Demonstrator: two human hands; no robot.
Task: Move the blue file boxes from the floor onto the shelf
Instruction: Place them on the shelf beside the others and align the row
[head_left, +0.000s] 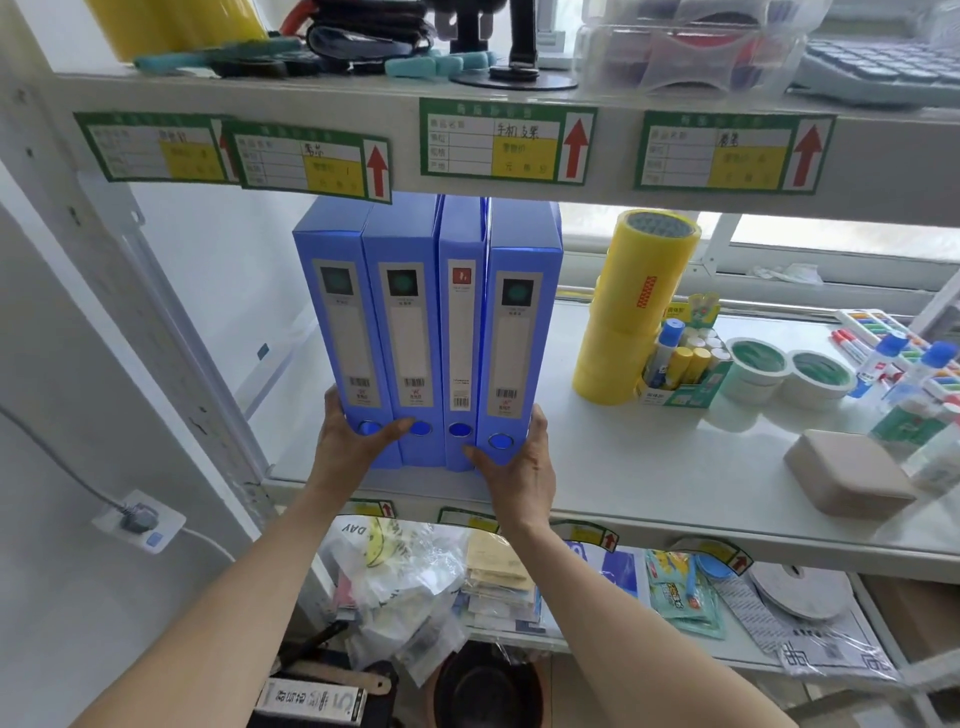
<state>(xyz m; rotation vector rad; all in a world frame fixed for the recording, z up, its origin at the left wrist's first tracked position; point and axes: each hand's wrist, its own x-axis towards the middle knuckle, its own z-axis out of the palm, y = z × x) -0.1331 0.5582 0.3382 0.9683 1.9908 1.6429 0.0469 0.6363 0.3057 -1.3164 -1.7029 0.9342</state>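
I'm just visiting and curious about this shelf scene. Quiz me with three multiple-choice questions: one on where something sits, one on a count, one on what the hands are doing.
1. Where does the tall stack of yellow tape rolls stand?
A. To the right of the blue file boxes, on the same shelf
B. On the floor
C. On top of the boxes

2. How many blue file boxes stand in the group?
A. Two
B. Four
C. Six

3. What are the hands doing?
A. Resting at the person's sides
B. Holding a roll of tape
C. Pressing the group of boxes from both ends

Answers:
1. A: the yellow stack rises from the shelf surface just right of the boxes.
2. B: four upright spines show side by side.
3. C: the left hand is on the leftmost box's lower end and the right hand on the rightmost's.
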